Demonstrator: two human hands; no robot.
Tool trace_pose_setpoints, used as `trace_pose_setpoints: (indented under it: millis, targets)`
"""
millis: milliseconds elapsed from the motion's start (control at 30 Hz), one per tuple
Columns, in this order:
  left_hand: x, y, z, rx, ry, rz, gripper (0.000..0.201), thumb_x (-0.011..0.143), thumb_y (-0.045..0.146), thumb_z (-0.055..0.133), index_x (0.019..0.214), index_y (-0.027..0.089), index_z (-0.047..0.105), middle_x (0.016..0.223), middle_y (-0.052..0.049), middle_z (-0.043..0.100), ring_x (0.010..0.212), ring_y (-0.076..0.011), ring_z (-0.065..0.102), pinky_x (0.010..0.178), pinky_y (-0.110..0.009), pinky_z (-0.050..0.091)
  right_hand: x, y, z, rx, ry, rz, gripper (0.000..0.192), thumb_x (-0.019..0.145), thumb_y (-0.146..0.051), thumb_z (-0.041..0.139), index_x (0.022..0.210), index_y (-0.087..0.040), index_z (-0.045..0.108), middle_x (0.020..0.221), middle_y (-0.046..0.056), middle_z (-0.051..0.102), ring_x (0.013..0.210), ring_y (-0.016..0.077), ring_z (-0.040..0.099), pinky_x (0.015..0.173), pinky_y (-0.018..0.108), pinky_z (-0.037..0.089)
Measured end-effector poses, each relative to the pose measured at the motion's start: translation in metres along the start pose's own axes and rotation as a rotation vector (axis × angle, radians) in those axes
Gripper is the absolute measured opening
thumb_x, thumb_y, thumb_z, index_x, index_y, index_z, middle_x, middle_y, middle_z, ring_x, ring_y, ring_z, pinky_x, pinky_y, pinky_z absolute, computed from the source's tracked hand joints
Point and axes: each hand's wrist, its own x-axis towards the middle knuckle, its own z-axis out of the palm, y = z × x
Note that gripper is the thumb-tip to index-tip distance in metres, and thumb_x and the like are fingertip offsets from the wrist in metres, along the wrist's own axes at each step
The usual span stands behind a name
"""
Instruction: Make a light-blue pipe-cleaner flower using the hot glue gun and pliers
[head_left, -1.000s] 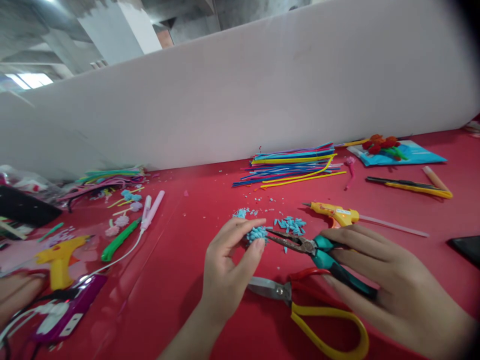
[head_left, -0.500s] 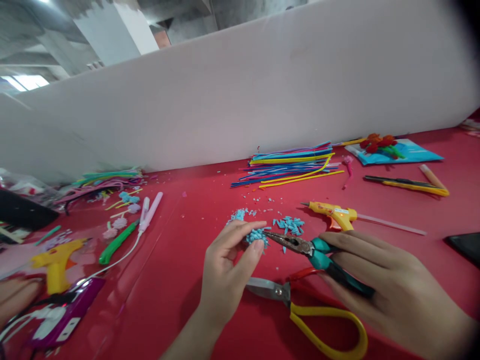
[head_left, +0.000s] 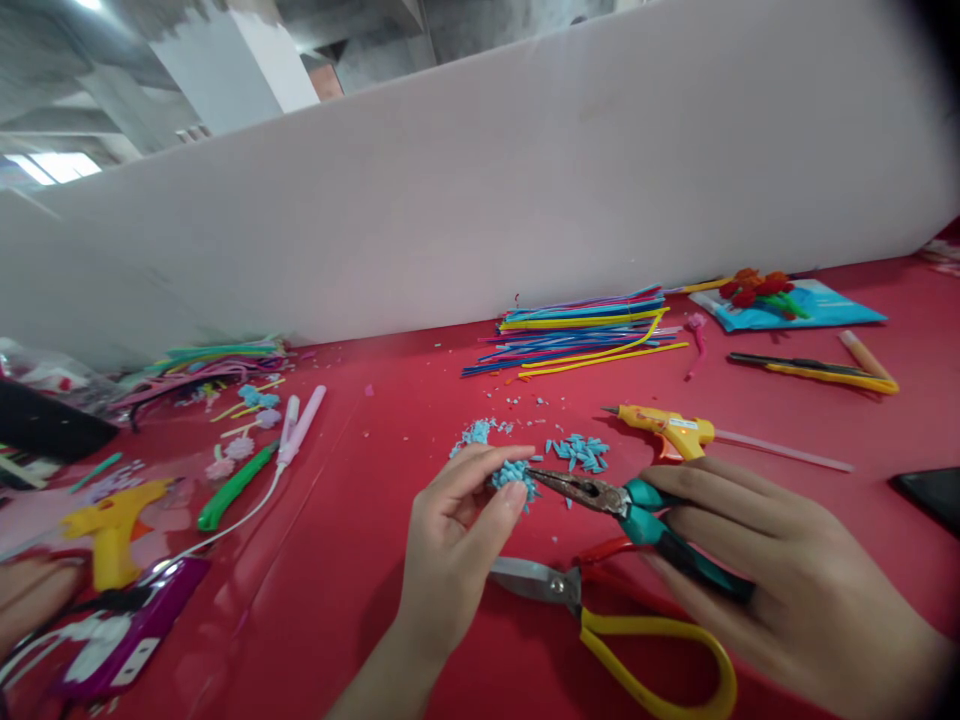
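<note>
**Blue petal cluster pinched against plier tips**

Yellow-handled scissors [head_left: 600, 620] lie nearest on the red table [head_left: 360, 560], blades pointing left, partly under the right hand [head_left: 780, 590]. That hand is wrapped around the teal grips of the needle-nose pliers [head_left: 622, 505], whose rusty nose points left and touches a small blue petal cluster [head_left: 514, 474]. The left hand [head_left: 450, 550] pinches this cluster between thumb and fingertips, just above the table, between the two hands. Whether the plier nose grips a petal or only rests against it cannot be made out.

At the near left edge another person's hand [head_left: 30, 590] rests by a yellow glue gun [head_left: 112, 525] and a purple device [head_left: 124, 640] with white cords.

Just behind the cluster, loose blue petal pieces [head_left: 577, 452] are scattered on the table. To their right lies an orange-yellow glue gun [head_left: 667, 430], nozzle to the left, a clear glue stick jutting out behind. On the left, further back, lie a green tool [head_left: 236, 485] and a pale pink one [head_left: 304, 420].

Further away, a bundle of coloured pipe cleaners [head_left: 585, 325] lies near the white foam board [head_left: 525, 180]. At far right sit a yellow-and-black utility knife [head_left: 817, 368] and red flowers [head_left: 757, 287] on blue paper.
</note>
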Motion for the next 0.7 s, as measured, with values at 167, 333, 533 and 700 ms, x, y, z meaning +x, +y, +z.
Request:
trace_pose_setpoints:
  millis: [167,333,533,700]
  targets:
    - [0.000,0.000,0.001,-0.049,-0.026,-0.028,0.019,0.087,0.027,0.060,0.101,0.027,0.072,0.081,0.002,0.053,0.058,-0.0059,0.054,0.054,-0.019,0.042,-0.001,0.000,0.002,-0.082,0.023,-0.044,0.016,0.086,-0.017,0.058,0.101,-0.019,0.064,0.099,0.004,0.066,0.087,0.0207,0.060,0.077,0.036,0.049]
    - [0.000,0.005,0.003,-0.052,0.030,-0.047,0.017,0.084,0.026,0.062,0.097,0.025,0.074,0.078,0.002,0.053,0.057,-0.0056,0.053,0.054,-0.018,0.042,0.001,-0.002,0.003,-0.255,0.039,-0.154,0.009,0.086,-0.014,0.056,0.082,-0.017,0.064,0.098,0.007,0.067,0.089,0.0243,0.056,0.079,0.040,0.045]
    - [-0.003,0.011,0.005,-0.086,0.094,-0.111,0.018,0.080,0.026,0.065,0.094,0.022,0.075,0.075,0.001,0.058,0.052,-0.0064,0.052,0.048,-0.019,0.041,-0.007,-0.001,0.004,-0.468,0.041,-0.260,0.011,0.085,-0.012,0.054,0.083,-0.014,0.065,0.108,0.012,0.065,0.088,0.0300,0.055,0.077,0.046,0.043]
    - [-0.002,0.014,0.005,-0.088,0.112,-0.209,0.020,0.080,0.028,0.065,0.092,0.017,0.075,0.059,0.002,0.057,0.046,-0.0074,0.050,0.045,-0.019,0.041,-0.012,0.002,0.004,-0.548,0.019,-0.306,0.017,0.084,-0.009,0.051,0.090,-0.014,0.065,0.114,0.013,0.065,0.091,0.0332,0.057,0.071,0.045,0.042]
